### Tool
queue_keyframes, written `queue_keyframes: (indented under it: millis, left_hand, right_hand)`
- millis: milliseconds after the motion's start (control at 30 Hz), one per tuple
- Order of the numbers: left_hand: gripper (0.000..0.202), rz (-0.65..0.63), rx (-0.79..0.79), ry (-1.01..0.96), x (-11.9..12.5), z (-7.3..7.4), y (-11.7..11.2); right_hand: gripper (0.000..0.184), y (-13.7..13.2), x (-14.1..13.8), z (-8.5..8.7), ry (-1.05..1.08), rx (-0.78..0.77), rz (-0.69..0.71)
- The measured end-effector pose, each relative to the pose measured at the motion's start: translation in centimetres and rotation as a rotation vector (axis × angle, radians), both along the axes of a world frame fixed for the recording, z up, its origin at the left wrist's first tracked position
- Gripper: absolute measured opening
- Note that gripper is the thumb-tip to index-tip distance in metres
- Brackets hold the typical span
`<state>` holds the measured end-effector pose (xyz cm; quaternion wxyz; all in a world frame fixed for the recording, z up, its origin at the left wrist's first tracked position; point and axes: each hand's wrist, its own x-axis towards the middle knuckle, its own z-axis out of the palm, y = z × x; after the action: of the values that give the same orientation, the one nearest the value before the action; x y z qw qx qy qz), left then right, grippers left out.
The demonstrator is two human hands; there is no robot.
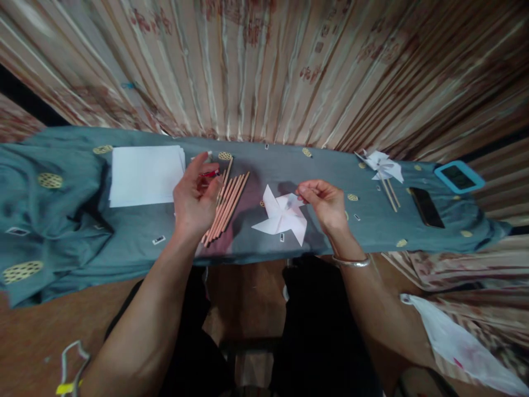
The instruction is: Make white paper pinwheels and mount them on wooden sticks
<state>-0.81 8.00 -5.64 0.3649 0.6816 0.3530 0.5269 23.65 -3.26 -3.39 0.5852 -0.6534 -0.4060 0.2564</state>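
Observation:
A white folded-paper pinwheel point(285, 212) lies flat on the cloth in front of me, with no stick visible on it. My right hand point(324, 201) is at its upper right, thumb and forefinger pinched together by the edge of a blade. What sits in that pinch, if anything, is too small to tell. Above the pencil-like wooden sticks point(227, 207), my left hand point(196, 196) is raised with its fingers curled. A small red thing point(211, 173) shows between its thumb and fingers; its kind is unclear. The sticks lie side by side, slanting, partly behind that hand.
White paper sheets point(144, 175) are stacked at the left, beside bunched cloth point(53, 204). Toward the right lie white pinwheels on sticks point(382, 165), a dark phone point(426, 207) and a blue-framed device point(459, 177). A pleated curtain point(264, 71) hangs along the back edge.

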Motion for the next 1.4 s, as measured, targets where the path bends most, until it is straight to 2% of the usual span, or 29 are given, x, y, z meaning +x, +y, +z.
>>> queue_keyframes:
  millis: [100, 167, 267, 333, 467, 600, 700, 800, 933, 1067, 1200, 1300, 1400]
  left_hand:
    - [0.048, 0.108, -0.038, -0.119, -1.4, 0.4, 0.8]
    - [0.047, 0.141, -0.042, -0.122, -2.3, 0.8, 0.9]
    - [0.043, 0.175, -0.045, -0.043, -3.4, 1.3, 0.3]
    - [0.035, 0.177, -0.025, 0.09, -3.6, 1.5, -0.5]
    - [0.019, 0.052, 0.079, 0.414, -2.9, 1.2, -2.2]
    - [0.019, -0.041, 0.125, 0.512, -1.9, 0.3, -3.0]
    - [0.019, -0.05, 0.11, 0.533, -1.8, 0.2, -3.0]
    - [0.017, 0.026, 0.063, 0.502, -2.9, 0.8, -2.3]
    - [0.018, 0.232, -0.015, 0.39, -5.2, 1.2, -1.0]
    - [0.024, 0.251, -0.057, 0.434, -6.0, 0.8, -0.4]
    - [0.023, 0.182, -0.032, 0.49, -4.9, 0.5, -0.4]
    - [0.022, 0.161, 0.009, 0.422, -3.9, 0.7, -0.4]
    - [0.024, 0.185, 0.003, 0.307, -3.6, 0.9, 0.0]
  right_hand:
    - [0.029, -0.5, -1.2, -0.9, 0.119, -0.012, 0.022]
    - [0.031, -1.2, -1.6, -1.7, 0.165, -0.03, 0.034]
    - [0.031, -2.0, -1.5, -2.3, 0.164, -0.078, 0.076]
    - [0.032, -2.1, -1.4, -2.2, 0.161, -0.093, 0.089]
    - [0.032, -1.6, -1.0, -1.6, 0.19, -0.048, -0.017]
    - [0.033, -1.4, 0.1, -1.2, 0.202, -0.008, -0.177]
    - [0.033, -1.6, 0.9, -1.1, 0.186, -0.011, -0.212]
    - [0.032, -1.9, 1.4, -1.2, 0.153, -0.032, -0.213]
    - [0.033, -2.2, 1.8, -1.4, 0.127, -0.041, -0.219]
    - [0.031, -2.2, 2.0, -2.1, 0.079, -0.051, -0.193]
    - [0.027, -2.0, 1.1, -3.3, -0.006, -0.081, -0.15]
    - [0.023, -1.5, -1.0, -3.7, -0.162, -0.107, -0.045]
    - [0.017, 0.1, -4.2, -3.0, -0.325, -0.032, 0.099]
